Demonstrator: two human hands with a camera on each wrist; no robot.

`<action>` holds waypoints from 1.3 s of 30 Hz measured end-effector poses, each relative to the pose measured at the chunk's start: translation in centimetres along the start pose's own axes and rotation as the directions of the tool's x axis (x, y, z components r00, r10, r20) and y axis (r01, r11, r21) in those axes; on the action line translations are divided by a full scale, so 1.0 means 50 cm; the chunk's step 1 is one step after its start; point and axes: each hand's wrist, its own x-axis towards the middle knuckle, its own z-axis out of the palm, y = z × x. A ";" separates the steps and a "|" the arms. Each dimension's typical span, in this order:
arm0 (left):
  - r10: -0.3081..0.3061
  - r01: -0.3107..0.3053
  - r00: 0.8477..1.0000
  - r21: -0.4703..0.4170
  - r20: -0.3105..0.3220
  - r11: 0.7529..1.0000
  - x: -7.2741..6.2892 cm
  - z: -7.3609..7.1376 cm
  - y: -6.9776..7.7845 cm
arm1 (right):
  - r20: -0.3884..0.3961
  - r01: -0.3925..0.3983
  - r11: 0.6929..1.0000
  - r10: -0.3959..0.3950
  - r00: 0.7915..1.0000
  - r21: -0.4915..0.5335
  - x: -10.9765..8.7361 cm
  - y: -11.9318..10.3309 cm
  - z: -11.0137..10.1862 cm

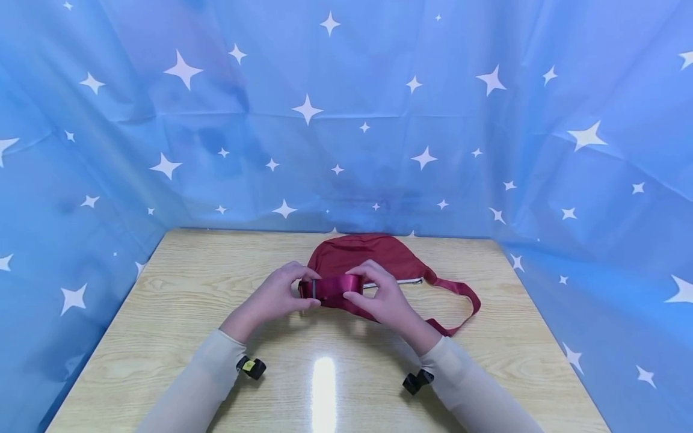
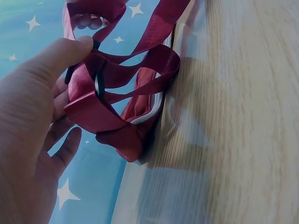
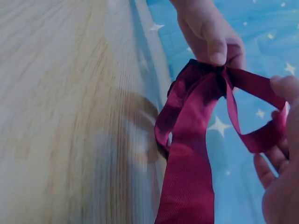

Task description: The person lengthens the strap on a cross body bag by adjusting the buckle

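Observation:
A dark red waist bag (image 1: pixel 354 252) lies toward the back of the table, with a pale zipper (image 1: pixel 407 281) along its front. My left hand (image 1: pixel 276 293) pinches its strap (image 2: pixel 77 77) at a black slider buckle (image 2: pixel 99 84), thumb on one side and fingers on the other. To the right, my right hand (image 1: pixel 385 296) holds a loop of the same strap (image 3: pixel 257 142) between thumb and fingers. The loop stretches between both hands in front of the bag, hiding part of it. More folds of strap hang below the buckle in the left wrist view.
The strap's far end (image 1: pixel 471 294) curves over the wooden table (image 1: pixel 189 282) at the bag's right. A blue curtain with white stars (image 1: pixel 346 138) stands behind the table and along its sides. Both wrists wear small black cameras (image 1: pixel 251 367).

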 end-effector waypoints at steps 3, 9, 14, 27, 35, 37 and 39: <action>-0.014 0.014 1.000 -0.006 0.000 1.000 -0.002 -0.002 -0.001 | 0.018 -0.039 0.999 0.038 0.999 0.012 -0.005 0.000 -0.003; -0.027 0.027 1.000 -0.003 -0.003 1.000 -0.005 -0.007 -0.005 | 0.030 -0.154 0.974 0.162 0.986 -0.168 -0.038 0.003 -0.009; -0.021 0.021 1.000 0.012 -0.006 1.000 -0.006 -0.008 -0.009 | 0.086 -0.166 0.899 0.218 0.972 -0.404 -0.077 0.018 -0.003; -0.028 0.028 1.000 0.016 -0.001 0.999 -0.007 -0.007 -0.010 | 0.154 -0.013 0.826 0.121 0.981 -0.563 -0.101 0.037 -0.001; -0.024 0.024 1.000 0.022 -0.001 0.999 -0.009 -0.010 -0.011 | 0.167 0.011 0.770 0.124 0.978 -0.637 -0.089 0.040 -0.037; -0.020 0.020 1.000 0.022 0.002 1.000 -0.010 -0.011 -0.012 | 0.173 -0.009 0.756 0.162 0.972 -0.654 -0.087 0.043 -0.053; -0.016 0.016 1.000 0.020 -0.003 1.000 -0.010 -0.011 -0.015 | 0.185 -0.016 0.744 0.188 0.965 -0.668 -0.087 0.051 -0.071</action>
